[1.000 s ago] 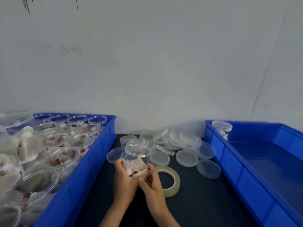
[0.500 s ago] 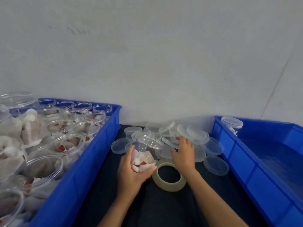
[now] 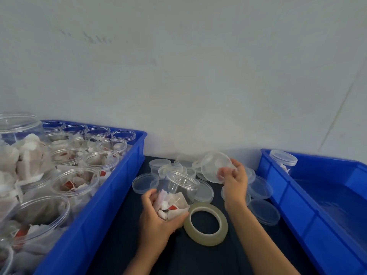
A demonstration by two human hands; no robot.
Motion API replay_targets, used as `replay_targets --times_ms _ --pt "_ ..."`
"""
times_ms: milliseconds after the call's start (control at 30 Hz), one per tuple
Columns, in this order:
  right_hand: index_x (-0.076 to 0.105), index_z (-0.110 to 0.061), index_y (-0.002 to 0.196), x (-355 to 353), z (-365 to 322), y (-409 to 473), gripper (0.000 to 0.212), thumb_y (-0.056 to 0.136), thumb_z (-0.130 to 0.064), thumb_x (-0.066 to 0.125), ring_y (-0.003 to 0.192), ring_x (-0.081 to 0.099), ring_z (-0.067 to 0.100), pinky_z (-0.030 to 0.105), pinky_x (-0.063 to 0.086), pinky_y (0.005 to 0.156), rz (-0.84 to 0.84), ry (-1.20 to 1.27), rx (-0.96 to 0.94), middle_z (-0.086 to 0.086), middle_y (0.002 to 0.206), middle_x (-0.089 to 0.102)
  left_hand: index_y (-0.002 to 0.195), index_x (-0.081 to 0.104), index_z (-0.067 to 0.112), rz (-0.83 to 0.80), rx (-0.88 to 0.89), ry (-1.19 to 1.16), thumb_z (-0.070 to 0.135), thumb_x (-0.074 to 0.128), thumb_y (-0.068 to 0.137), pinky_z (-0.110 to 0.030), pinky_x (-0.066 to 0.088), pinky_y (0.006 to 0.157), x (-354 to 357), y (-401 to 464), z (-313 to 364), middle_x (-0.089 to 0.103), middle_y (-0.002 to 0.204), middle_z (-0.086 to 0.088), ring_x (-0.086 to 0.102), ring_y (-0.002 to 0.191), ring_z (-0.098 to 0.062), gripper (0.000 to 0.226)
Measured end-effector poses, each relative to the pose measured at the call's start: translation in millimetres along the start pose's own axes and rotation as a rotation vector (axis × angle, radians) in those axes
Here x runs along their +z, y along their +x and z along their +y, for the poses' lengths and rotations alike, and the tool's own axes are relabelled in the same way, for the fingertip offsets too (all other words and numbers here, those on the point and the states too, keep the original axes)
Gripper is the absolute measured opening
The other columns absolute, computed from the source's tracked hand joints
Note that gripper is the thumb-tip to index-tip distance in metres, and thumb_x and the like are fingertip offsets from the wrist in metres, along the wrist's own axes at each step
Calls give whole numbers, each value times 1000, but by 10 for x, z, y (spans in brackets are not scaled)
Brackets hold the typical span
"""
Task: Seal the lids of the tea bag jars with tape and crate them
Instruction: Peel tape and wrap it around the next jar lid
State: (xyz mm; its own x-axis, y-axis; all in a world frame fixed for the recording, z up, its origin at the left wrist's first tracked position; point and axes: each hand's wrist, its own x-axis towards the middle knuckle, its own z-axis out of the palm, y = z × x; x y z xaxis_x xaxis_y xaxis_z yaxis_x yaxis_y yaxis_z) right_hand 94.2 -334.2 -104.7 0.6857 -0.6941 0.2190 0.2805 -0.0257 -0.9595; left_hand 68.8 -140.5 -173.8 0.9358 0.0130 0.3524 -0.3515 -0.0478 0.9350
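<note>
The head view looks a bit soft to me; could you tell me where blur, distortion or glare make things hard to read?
Head view: wide-angle bending bows the left crate outward; the right hand and its clear lid are slightly motion-soft; the transparent lids blend together against the dark table; lighting is flat, no harsh glare.

Dark tabletop point(image 3: 123, 231) against a pale wall. Left on it: blue crate point(image 3: 95, 215) packed with open tea-bag jars. Right: second blue crate point(image 3: 309, 221), one lidded jar in its far corner. Between them: tape roll point(image 3: 205, 223) lying flat, loose clear lids point(image 3: 263, 214) scattered toward the wall.
</note>
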Motion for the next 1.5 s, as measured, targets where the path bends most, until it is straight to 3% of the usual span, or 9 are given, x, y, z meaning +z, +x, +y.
replay_targets --times_ms 167,433,533,700,800,1100,1267,1400,1500 --pt "54 -8 129 28 -257 -175 34 102 -3 36 88 52 21 29 41 78 -336 596 452 11 116 57 106 43 41 -68 49 19 44 93 45 -19 53 64 -12 -22 -10 61 100 22 63 89 1 79" --pt "62 -17 110 47 -274 -260 16 96 -16 54 68 62 -4 15 47 61 -407 -106 189 -3 96 65 109 51 55 -151 61 6 37 95 47 -25 57 80 -13 -58 26 61 111 21 62 102 2 78" --pt "60 -17 111 32 -191 -300 20 96 -30 54 97 64 17 37 52 88 -493 -196 256 7 111 65 114 52 49 -137 103 35 35 94 49 -16 52 81 -7 -48 28 53 116 21 56 106 6 79" --pt "57 -14 131 -14 -162 -337 71 88 -67 38 120 56 24 49 43 105 -576 -305 180 9 130 60 114 51 62 -145 122 22 52 88 45 -19 53 85 -4 -25 11 47 121 20 55 110 5 79" --pt "48 -26 138 -101 -174 -338 92 69 -86 47 122 55 15 44 54 92 -737 -263 195 -5 136 55 115 49 66 -143 111 0 56 87 44 -27 54 90 0 -7 -19 45 121 23 55 113 3 82" --pt "32 -23 142 -80 -103 -400 86 74 -54 74 105 61 21 30 57 63 -776 -196 178 0 133 46 127 34 55 -155 -96 -191 41 95 35 -41 55 92 18 3 -42 51 128 4 61 112 -14 111" --pt "38 -26 139 -5 -41 -519 78 73 -53 70 113 61 27 48 58 82 -713 -138 192 3 133 50 122 45 46 -137 -201 -365 33 97 40 -31 59 77 -26 54 -37 60 123 1 69 96 -10 98" --pt "45 -50 128 29 -127 -553 53 78 -51 63 109 46 -25 22 48 90 -782 -175 -3 -26 130 48 124 48 54 -129 -219 -513 45 82 48 -42 58 77 -35 55 -11 64 121 6 68 103 -20 85" --pt "43 -51 134 42 -192 -569 56 81 -51 59 127 31 -20 21 36 104 -871 -226 -124 -24 143 38 127 50 50 -129 -303 -593 51 76 52 -31 50 51 -69 60 15 68 112 3 71 82 -20 79"
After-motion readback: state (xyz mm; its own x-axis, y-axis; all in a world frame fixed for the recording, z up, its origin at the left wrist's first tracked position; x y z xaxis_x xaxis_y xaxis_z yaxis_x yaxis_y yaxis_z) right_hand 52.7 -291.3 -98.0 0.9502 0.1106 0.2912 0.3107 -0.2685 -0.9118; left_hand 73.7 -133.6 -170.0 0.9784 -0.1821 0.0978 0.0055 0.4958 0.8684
